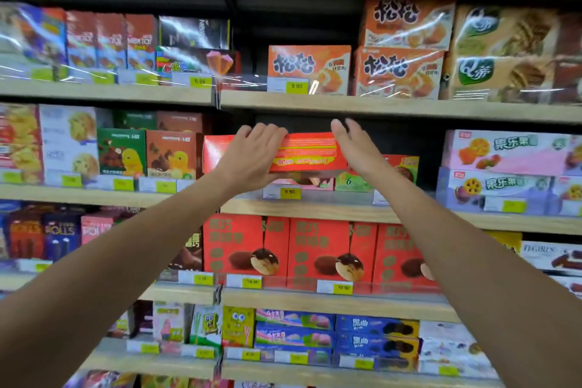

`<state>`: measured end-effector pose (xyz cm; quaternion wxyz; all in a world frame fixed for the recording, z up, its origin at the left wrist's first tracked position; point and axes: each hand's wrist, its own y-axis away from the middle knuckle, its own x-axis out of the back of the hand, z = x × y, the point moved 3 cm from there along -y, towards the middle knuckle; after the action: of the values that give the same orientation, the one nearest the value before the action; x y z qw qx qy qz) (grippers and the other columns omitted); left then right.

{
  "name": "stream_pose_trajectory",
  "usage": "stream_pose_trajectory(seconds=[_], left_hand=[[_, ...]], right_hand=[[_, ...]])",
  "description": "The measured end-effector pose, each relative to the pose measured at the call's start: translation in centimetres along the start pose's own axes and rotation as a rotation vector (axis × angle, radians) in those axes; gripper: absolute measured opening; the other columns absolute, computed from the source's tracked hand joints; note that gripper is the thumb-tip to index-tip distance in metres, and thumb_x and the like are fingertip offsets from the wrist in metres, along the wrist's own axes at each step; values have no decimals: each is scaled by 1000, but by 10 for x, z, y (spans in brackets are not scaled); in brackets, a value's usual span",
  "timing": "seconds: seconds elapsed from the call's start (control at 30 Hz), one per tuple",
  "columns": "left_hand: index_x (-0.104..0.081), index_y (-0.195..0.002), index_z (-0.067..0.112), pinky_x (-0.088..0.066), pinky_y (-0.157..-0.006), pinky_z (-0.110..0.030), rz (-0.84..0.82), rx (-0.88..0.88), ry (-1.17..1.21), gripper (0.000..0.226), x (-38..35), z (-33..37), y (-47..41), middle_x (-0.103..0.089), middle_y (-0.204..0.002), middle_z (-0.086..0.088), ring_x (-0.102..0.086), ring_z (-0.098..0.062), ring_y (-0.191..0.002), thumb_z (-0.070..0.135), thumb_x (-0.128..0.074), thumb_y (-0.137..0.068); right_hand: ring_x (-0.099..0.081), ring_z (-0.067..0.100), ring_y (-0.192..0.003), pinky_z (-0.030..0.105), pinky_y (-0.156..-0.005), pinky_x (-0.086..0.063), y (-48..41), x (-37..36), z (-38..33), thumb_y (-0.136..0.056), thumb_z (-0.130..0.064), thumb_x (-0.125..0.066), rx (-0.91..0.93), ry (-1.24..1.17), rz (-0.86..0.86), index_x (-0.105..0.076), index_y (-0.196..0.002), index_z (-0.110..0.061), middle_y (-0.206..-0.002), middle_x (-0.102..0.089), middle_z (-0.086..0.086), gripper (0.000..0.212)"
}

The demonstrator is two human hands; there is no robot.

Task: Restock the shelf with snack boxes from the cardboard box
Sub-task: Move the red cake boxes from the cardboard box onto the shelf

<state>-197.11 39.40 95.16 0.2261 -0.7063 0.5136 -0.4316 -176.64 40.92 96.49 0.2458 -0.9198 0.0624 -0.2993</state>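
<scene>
Gripping box (307, 153) with left hand (252, 156), fingers curling over top edge, thumb underneath. Pressing right hand (356, 145) flat against right end, fingers straight. Holding box between both hands, just above shelf (315, 207) lip.

Bright, even light is coming from overhead. White glare is streaking across the wrapped boxes (406, 41) on the upper shelf (378, 105), washing out print. The recess (403, 138) behind the red box (305, 151) is lying in deep shadow. The centre is looking fairly sharp; edges are blurring, shelf lines are bowing slightly.
</scene>
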Motion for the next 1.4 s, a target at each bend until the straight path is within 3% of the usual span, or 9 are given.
stream_pose_trajectory(seconds=[0.13,0.23,0.47,0.63,0.8,1.0,1.17,1.23,1.4], left_hand=[[-44,-121,4,-31,-74,-34,29,-71,-139,88,12,-12,3,-61,-111,-9,-58,-26,-92,58,-74,-59],[-42,-124,2,-31,-81,-36,100,-121,-185,87,17,-18,11,-61,-115,-14,-50,-27,-99,36,-81,-54],[-40,-122,7,-35,-87,-39,109,-150,-87,84,0,-19,26,-60,-116,-13,-45,-27,-102,58,-72,-62],[-47,-125,11,-43,-90,-38,-66,-34,119,68,-6,-31,30,-56,-124,-8,-57,-28,-109,64,-33,-85],[-23,-146,10,-31,-110,-38,-212,256,661,82,2,-23,7,-29,-150,-7,-33,-24,-136,48,-60,-84],[-4,-151,26,-23,-117,-32,-555,266,1010,105,2,-4,-13,-7,-158,1,-17,-15,-144,35,-76,-75],[-34,-139,25,-50,-94,-24,-759,105,1025,77,-5,6,-13,-52,-129,7,-56,-12,-117,30,-77,-76],[-36,-135,21,-52,-87,-19,-796,103,1101,66,-5,12,-11,-58,-120,8,-62,-8,-105,22,-73,-80],[-45,-130,14,-53,-93,-38,-698,240,1172,55,-16,10,-2,-62,-122,-6,-64,-20,-106,32,-68,-84]], right_hand=[[-68,34,-91,40,-70,-57,11,-14,2,-74,-85,-28,-427,-594,-360,-56,-120,-18,-116,-65,15,86],[-69,32,-88,40,-64,-58,11,-19,-2,-78,-79,-36,-492,-817,-400,-57,-117,-13,-109,-68,16,80],[-63,21,-80,38,-63,-51,10,-31,2,-92,-30,-54,-467,-750,-321,-55,-104,-14,-91,-64,7,20],[-67,21,-72,34,-61,-54,-4,-25,11,-83,-17,-66,-356,-621,-96,-57,-111,-7,-86,-69,9,31],[-66,18,-74,28,-62,-52,-9,-20,4,-72,-16,-76,-169,-443,17,-51,-122,-13,-104,-66,10,56],[-70,18,-78,31,-77,-57,5,-31,-17,-73,-14,-76,24,-173,-234,-54,-119,-17,-98,-69,4,51],[-67,13,-85,23,-70,-54,8,-39,-20,-70,-14,-79,101,14,-352,-55,-117,-16,-111,-66,4,52],[-65,11,-85,22,-67,-53,10,-41,-22,-70,-15,-80,128,49,-333,-54,-114,-16,-112,-63,1,52],[-56,10,-94,13,-64,-44,3,-36,-15,-74,-26,-78,203,57,-201,-45,-131,-16,-124,-52,2,67]])
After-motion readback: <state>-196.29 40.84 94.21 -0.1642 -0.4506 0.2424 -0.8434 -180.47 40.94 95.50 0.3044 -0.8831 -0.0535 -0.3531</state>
